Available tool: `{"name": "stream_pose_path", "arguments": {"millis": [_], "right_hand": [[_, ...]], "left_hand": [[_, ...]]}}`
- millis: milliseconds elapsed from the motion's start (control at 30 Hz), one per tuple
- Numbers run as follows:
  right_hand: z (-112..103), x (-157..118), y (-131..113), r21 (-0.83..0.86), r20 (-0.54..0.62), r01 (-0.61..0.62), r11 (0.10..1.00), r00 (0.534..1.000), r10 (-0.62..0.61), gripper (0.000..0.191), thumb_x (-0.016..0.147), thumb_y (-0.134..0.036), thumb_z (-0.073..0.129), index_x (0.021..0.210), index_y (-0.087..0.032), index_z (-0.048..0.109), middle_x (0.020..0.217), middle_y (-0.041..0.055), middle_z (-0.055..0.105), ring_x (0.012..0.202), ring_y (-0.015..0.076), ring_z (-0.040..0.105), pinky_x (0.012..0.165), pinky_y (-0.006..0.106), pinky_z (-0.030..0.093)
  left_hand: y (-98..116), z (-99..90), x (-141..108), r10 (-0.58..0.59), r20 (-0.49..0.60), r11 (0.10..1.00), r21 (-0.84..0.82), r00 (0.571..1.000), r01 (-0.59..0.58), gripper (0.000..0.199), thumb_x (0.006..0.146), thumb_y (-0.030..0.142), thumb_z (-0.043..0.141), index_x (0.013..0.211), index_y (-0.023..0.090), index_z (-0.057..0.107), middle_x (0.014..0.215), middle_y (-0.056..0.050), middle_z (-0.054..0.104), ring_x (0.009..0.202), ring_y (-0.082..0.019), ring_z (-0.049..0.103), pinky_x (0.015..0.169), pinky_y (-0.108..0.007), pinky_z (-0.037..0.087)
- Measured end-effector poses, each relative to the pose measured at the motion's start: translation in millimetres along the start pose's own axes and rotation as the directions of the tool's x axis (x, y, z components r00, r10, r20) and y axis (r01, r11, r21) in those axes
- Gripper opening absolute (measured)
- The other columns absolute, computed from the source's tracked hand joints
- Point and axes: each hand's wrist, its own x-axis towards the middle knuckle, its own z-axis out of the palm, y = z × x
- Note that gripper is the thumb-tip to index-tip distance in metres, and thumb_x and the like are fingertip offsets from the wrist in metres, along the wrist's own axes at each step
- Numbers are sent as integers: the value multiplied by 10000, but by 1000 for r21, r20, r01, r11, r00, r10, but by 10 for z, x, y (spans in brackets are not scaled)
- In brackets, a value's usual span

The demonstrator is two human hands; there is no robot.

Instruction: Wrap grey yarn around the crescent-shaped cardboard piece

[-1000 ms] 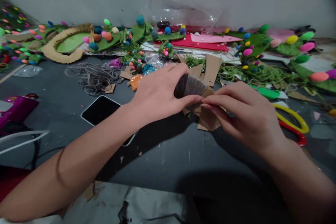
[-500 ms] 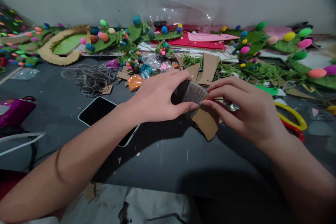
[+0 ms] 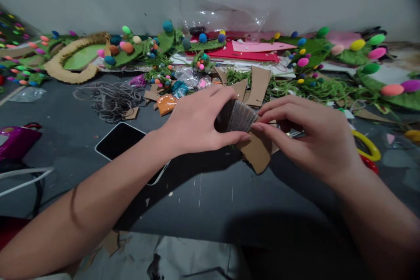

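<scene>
A piece of brown cardboard (image 3: 257, 153) is partly wound with grey cord (image 3: 241, 116) in tight side-by-side turns. My left hand (image 3: 197, 122) is closed around the wound part, thumb along its near side and fingers over the far side. Thumb and fingers of my right hand (image 3: 311, 135) pinch together at the right edge of the windings, on what looks like the cord; the strand itself is too fine to make out. The bare cardboard end sticks out below the fingertips, toward me. A tangle of loose grey cord (image 3: 114, 98) lies to the left.
A phone (image 3: 121, 140) lies partly under my left forearm. Yellow and red looped handles (image 3: 369, 146) show beside my right wrist. Cardboard scraps (image 3: 259, 85), an orange packet (image 3: 166, 104), and green leaves with coloured balls (image 3: 131, 54) line the back. A purple device (image 3: 21, 142) sits at left.
The view has shifted slightly. My right hand has turned a little, its knuckles covering more of the yellow handle. My left hand keeps its hold on the wound cardboard.
</scene>
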Motion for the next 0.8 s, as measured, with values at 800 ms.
{"name": "stream_pose_path", "arguments": {"millis": [800], "right_hand": [[-74, 4, -42, 4, 8, -50, 999, 999, 50, 147, 872, -323, 730, 796, -197, 719, 771, 15, 747, 597, 99, 608, 522, 226, 401]], "left_hand": [[33, -204, 14, 162, 2, 983, 84, 987, -162, 587, 745, 745, 643, 1072, 259, 606, 1029, -55, 668, 906, -264, 634, 638, -346, 373]]}}
